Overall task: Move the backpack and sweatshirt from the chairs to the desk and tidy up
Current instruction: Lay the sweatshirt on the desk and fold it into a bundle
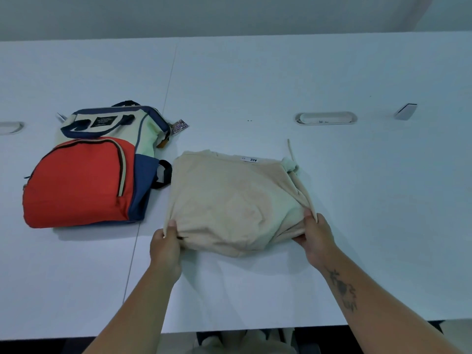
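A cream sweatshirt (235,200) lies folded into a rough square on the white desk (255,85), its neck label facing away and a drawstring trailing at its far right corner. My left hand (164,247) pinches its near left corner. My right hand (316,238) grips its near right corner. To the left, touching nothing, a backpack (86,175) lies flat on the desk with its red front pocket up, navy sides and handles, and a cream top.
A seam (153,159) between desk panels runs beside the backpack. Cable grommets sit at the middle right (325,118) and far left (10,127). A small white wedge-shaped object (406,111) stands at the right. The desk's front edge (229,328) is near my elbows.
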Available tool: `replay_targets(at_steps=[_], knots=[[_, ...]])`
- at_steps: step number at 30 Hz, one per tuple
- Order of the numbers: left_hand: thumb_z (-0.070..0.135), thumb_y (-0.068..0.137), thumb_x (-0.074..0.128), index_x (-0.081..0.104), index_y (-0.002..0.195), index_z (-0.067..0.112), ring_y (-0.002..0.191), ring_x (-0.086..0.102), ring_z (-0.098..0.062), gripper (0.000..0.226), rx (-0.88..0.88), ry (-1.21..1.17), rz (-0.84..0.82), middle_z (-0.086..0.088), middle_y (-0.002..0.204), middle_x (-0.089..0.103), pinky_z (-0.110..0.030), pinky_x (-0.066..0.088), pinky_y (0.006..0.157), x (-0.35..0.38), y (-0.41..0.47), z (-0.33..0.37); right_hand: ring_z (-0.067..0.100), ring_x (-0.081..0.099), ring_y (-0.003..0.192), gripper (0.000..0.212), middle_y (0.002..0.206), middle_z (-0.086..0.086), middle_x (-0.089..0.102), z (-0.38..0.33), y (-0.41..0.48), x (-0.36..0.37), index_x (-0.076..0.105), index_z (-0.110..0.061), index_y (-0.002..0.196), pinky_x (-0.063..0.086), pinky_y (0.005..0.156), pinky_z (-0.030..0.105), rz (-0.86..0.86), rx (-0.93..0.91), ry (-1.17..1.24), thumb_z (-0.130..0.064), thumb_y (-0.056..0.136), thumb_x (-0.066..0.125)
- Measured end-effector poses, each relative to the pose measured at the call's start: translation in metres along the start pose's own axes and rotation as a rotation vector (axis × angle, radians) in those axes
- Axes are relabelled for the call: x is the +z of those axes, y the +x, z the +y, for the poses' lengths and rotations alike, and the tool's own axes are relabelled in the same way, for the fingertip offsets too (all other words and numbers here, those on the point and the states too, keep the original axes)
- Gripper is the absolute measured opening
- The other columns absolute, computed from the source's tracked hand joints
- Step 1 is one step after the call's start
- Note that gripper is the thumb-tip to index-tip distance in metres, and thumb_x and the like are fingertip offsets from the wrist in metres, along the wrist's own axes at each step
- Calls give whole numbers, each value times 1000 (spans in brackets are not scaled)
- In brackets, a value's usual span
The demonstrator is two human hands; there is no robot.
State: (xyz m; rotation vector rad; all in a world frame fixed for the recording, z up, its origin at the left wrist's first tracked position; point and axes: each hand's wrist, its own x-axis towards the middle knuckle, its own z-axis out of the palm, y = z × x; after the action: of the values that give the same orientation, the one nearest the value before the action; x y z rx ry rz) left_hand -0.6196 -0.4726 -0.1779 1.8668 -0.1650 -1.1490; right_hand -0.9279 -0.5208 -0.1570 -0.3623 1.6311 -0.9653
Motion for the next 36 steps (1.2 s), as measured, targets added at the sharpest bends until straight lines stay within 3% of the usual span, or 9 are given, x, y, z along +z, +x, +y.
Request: replay_targets(at_steps=[3, 8, 14, 17, 21, 24, 26, 31, 36], knots=[[34, 103, 48, 54, 120, 6, 108, 59, -32, 33, -136, -164, -38, -13, 116, 61, -48, 48, 101, -11, -2, -13, 29, 65, 97, 25, 106, 13, 68, 21, 1, -11, 59, -10, 114, 58, 75, 45, -53, 162, 214, -28, 100, 50], [32, 94, 50, 58, 98, -1, 99, 63, -40, 35, -145, 269, -18, -24, 107, 66, -56, 53, 92, -28, -2, -19, 35, 66, 81, 21, 94, 20, 67, 23, 5, -19, 59, -10, 94, 61, 59, 47, 32, -25, -658, -26, 88, 48], [29, 103, 47, 62, 118, 6, 99, 69, -27, 32, -360, -398, -226, -13, 114, 71, -42, 62, 77, -28, -23, -22, 30, 70, 90, 23, 101, 14, 72, 22, -7, -19, 64, -9, 108, 61, 62, 40, -88, 318, 322, -28, 98, 55], [20, 96, 52, 68, 109, 7, 82, 74, -24, 25, -389, -415, -378, -12, 105, 74, -38, 62, 75, -32, -38, -13, 29, 71, 98, 27, 108, 14, 73, 30, -14, -20, 67, -10, 113, 60, 76, 49, -192, 375, 512, -27, 94, 58], [14, 92, 46, 62, 73, 8, 67, 59, -24, 25, -238, 51, -350, -14, 73, 62, -37, 53, 70, -37, -36, 4, 30, 66, 85, 21, 96, 15, 72, 29, -4, -25, 65, -5, 99, 58, 71, 40, -77, 211, -166, -23, 95, 55], [23, 90, 54, 56, 84, 2, 73, 59, -31, 22, -28, 420, -72, -22, 82, 63, -41, 54, 72, -34, -20, 14, 26, 57, 70, 12, 87, 16, 66, 11, 5, -28, 59, -7, 86, 53, 68, 44, 113, -39, -593, -17, 88, 53], [34, 89, 63, 58, 104, 7, 87, 59, -28, 32, 85, 411, 59, -15, 100, 66, -40, 49, 81, -25, -13, 23, 23, 61, 80, 14, 95, 7, 68, -6, 6, -24, 62, -13, 96, 50, 77, 40, 124, -163, -660, -22, 86, 57], [47, 94, 56, 44, 143, 16, 119, 49, -24, 59, 155, 437, -62, -1, 135, 52, -36, 38, 96, 23, 24, 66, 16, 58, 98, 38, 108, -4, 61, -46, 24, 9, 56, -22, 123, 46, 86, 32, -31, -163, -501, -39, 90, 62], [61, 90, 53, 40, 148, 18, 118, 52, -29, 73, 39, 477, -160, -6, 141, 52, -41, 41, 99, 50, 49, 77, 23, 65, 89, 19, 104, 8, 70, -53, 52, 25, 67, -16, 102, 54, 84, 41, -157, -59, -495, -13, 86, 58]])
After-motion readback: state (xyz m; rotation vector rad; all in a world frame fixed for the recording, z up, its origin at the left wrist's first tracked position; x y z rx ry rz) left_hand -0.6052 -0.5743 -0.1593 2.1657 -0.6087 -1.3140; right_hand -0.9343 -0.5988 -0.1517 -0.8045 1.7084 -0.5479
